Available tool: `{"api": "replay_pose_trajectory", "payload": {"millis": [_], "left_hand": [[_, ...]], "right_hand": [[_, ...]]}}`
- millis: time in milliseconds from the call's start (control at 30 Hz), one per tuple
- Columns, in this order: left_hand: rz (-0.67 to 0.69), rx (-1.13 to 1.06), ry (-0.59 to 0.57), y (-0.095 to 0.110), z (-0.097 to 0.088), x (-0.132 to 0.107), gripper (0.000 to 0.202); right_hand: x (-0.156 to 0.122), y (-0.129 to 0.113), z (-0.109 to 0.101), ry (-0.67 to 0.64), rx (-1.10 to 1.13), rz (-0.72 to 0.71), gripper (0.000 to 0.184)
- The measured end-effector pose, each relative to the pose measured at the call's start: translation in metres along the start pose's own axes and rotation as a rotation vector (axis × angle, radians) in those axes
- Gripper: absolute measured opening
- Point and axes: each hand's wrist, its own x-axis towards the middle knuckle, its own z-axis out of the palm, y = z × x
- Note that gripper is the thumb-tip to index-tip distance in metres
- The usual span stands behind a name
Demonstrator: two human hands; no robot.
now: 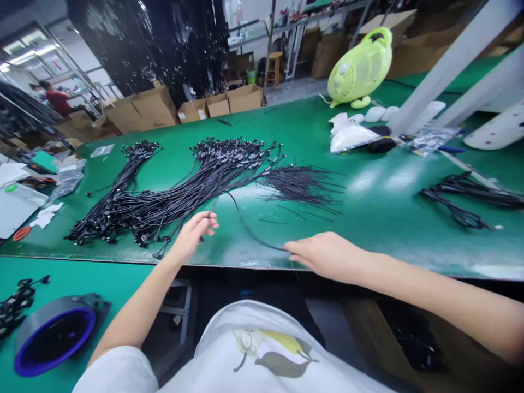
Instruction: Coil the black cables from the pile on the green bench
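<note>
A thin black cable [250, 232] bows in an arc between my two hands, just above the green table near its front edge. My right hand [325, 255] pinches one end between thumb and fingers. My left hand [197, 232] has its fingers curled round the other end, at the right side of a big bundle of black cables [176, 199] with small connectors at their ends. Right of that bundle lies a loose pile of thin, short black strands [301, 183]; a few stray pieces lie in front of it.
The green table [368, 218] carries a smaller cable bundle [126, 174] at left, a yellow-green fan [360, 71] at the back right, white plastic bags [352, 136] and a coiled black cable [462, 199]. White posts [454, 65] rise at right. A blue-rimmed black bowl [55, 335] stands at lower left.
</note>
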Motion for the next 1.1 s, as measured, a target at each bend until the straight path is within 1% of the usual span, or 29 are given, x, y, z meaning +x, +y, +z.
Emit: {"api": "replay_pose_trajectory", "payload": {"millis": [33, 67, 100, 133, 167, 200, 233, 300, 367, 400, 500, 567, 633, 667, 700, 767, 800, 867, 900, 933, 1000, 1067, 1100], "left_hand": [[0.048, 0.086, -0.059, -0.001, 0.02, -0.003, 0.028], [0.068, 0.147, -0.15, -0.002, 0.038, -0.007, 0.028], [0.056, 0.17, -0.246, -0.002, 0.053, -0.012, 0.029], [0.018, 0.155, -0.333, -0.003, 0.063, -0.016, 0.03], [-0.038, 0.108, -0.39, -0.003, 0.069, -0.021, 0.031], [-0.101, 0.045, -0.424, -0.002, 0.07, -0.024, 0.032], [-0.162, -0.021, -0.438, -0.001, 0.067, -0.026, 0.033], [-0.256, -0.149, -0.447, 0.002, 0.055, -0.026, 0.032], [-0.286, -0.301, -0.408, 0.007, 0.039, -0.025, 0.028], [-0.274, -0.389, -0.354, 0.01, 0.031, -0.025, 0.026], [-0.143, -0.624, -0.109, 0.02, 0.013, -0.026, 0.026], [-0.066, -0.694, 0.019, 0.023, 0.006, -0.029, 0.03], [-0.036, -0.706, 0.086, 0.024, 0.003, -0.03, 0.03], [-0.04, -0.699, 0.1, 0.024, 0.003, -0.029, 0.028], [-0.049, -0.685, 0.104, 0.023, 0.005, -0.027, 0.027], [-0.071, -0.618, 0.092, 0.02, 0.011, -0.021, 0.024], [-0.077, -0.554, 0.082, 0.017, 0.015, -0.017, 0.024], [-0.064, -0.374, 0.063, 0.009, 0.029, -0.012, 0.023], [-0.048, -0.269, 0.039, 0.004, 0.037, -0.011, 0.025], [-0.034, -0.159, -0.003, -0.001, 0.045, -0.013, 0.027], [-0.03, 0.048, -0.151, -0.009, 0.06, -0.02, 0.031], [-0.052, 0.153, -0.302, -0.015, 0.069, -0.027, 0.033], [-0.066, 0.145, -0.343, -0.017, 0.071, -0.03, 0.033]], "right_hand": [[0.005, -0.017, -0.006, 0.021, -0.001, -0.088, 0.015], [0.011, -0.028, -0.013, 0.058, -0.011, -0.12, 0.019], [0.018, -0.033, -0.022, 0.087, -0.022, -0.117, 0.023], [0.025, -0.031, -0.03, 0.133, -0.025, -0.076, 0.026], [0.032, -0.023, -0.036, 0.175, -0.017, -0.021, 0.028], [0.036, -0.011, -0.041, 0.209, 0.002, 0.036, 0.029], [0.039, 0.003, -0.044, 0.237, 0.032, 0.089, 0.03], [0.039, 0.032, -0.043, 0.283, 0.116, 0.168, 0.032], [0.035, 0.055, -0.034, 0.313, 0.23, 0.168, 0.033], [0.032, 0.063, -0.027, 0.324, 0.282, 0.149, 0.034], [0.026, 0.076, -0.003, 0.364, 0.374, 0.126, 0.04], [0.022, 0.076, 0.011, 0.418, 0.366, 0.162, 0.042], [0.018, 0.069, 0.019, 0.477, 0.269, 0.177, 0.043], [0.015, 0.062, 0.02, 0.493, 0.193, 0.154, 0.043], [0.011, 0.053, 0.02, 0.493, 0.117, 0.098, 0.042], [0.004, 0.028, 0.018, 0.45, 0.03, -0.094, 0.04], [0.001, 0.014, 0.015, 0.419, 0.038, -0.209, 0.04], [-0.002, -0.015, 0.01, 0.345, 0.127, -0.402, 0.043], [-0.001, -0.027, 0.008, 0.321, 0.179, -0.456, 0.044], [0.003, -0.037, 0.006, 0.312, 0.229, -0.471, 0.044], [0.017, -0.044, 0.005, 0.328, 0.325, -0.409, 0.043], [0.034, -0.038, 0.01, 0.371, 0.461, -0.285, 0.041], [0.043, -0.033, 0.014, 0.398, 0.55, -0.218, 0.037]]}}
